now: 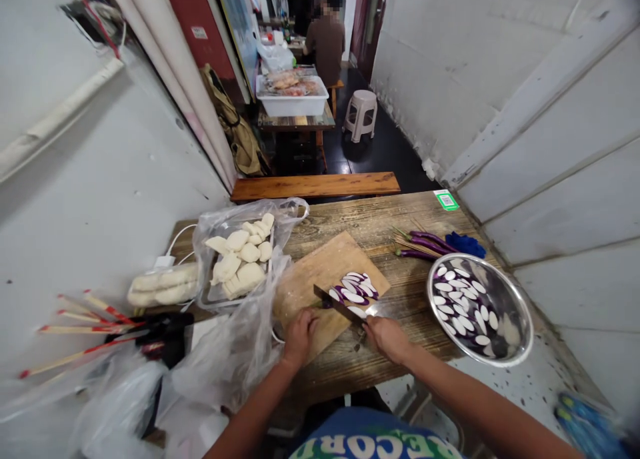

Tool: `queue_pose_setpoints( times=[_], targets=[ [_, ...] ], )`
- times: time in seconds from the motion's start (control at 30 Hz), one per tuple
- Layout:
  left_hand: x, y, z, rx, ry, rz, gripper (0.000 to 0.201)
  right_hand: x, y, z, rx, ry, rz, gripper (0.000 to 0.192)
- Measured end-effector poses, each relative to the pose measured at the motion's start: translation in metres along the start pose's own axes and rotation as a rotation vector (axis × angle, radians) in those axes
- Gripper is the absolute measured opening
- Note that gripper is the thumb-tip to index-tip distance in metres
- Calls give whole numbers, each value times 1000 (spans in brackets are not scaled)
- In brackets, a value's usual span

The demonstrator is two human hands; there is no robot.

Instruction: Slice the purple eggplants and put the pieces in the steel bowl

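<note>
In my right hand (pixel 387 339) is a kitchen knife (pixel 340 306), its blade angled to the left over the wooden cutting board (pixel 305 279). Slices of purple eggplant (pixel 354 287) lie overlapping on the board, just beyond the blade. My left hand (pixel 300 336) rests at the board's near edge, close to the knife's tip. Its fingers are curled together, and what they hold, if anything, is hidden. To the right, a metal bowl (pixel 523 336) holds many white, purple-edged slices. Whole slender eggplants (pixel 425 242) lie behind the bowl beside thin wooden skewers.
A plastic bag (pixel 285 209) surrounds a tray of pale, cut pieces (pixel 245 252) left of the board. Red-marked sticks (pixel 95 316) poke out at far left. A blue cloth-like item (pixel 465 244) lies behind the bowl. Beyond the table (pixel 340 212) are a bench (pixel 315 186) and a seated person (pixel 325 46).
</note>
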State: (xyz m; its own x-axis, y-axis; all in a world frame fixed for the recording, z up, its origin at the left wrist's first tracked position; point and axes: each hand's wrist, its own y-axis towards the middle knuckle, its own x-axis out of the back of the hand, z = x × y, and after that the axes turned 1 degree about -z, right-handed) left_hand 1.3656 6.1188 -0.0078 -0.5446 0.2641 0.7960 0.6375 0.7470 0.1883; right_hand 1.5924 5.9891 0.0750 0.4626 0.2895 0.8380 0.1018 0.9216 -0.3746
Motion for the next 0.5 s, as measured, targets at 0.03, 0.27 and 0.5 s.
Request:
queue_pose_setpoints(
  times=[0.03,0.27,0.5],
  targets=[
    [2,4,-1,33,22,0,26,4,1,-2,12,-20,-7,32],
    [4,35,-16,74,0,55,26,6,1,4,20,-32,-4,32],
    [12,-10,-34,130,5,-3,28,7,5,19,1,-5,-38,31]
  ],
)
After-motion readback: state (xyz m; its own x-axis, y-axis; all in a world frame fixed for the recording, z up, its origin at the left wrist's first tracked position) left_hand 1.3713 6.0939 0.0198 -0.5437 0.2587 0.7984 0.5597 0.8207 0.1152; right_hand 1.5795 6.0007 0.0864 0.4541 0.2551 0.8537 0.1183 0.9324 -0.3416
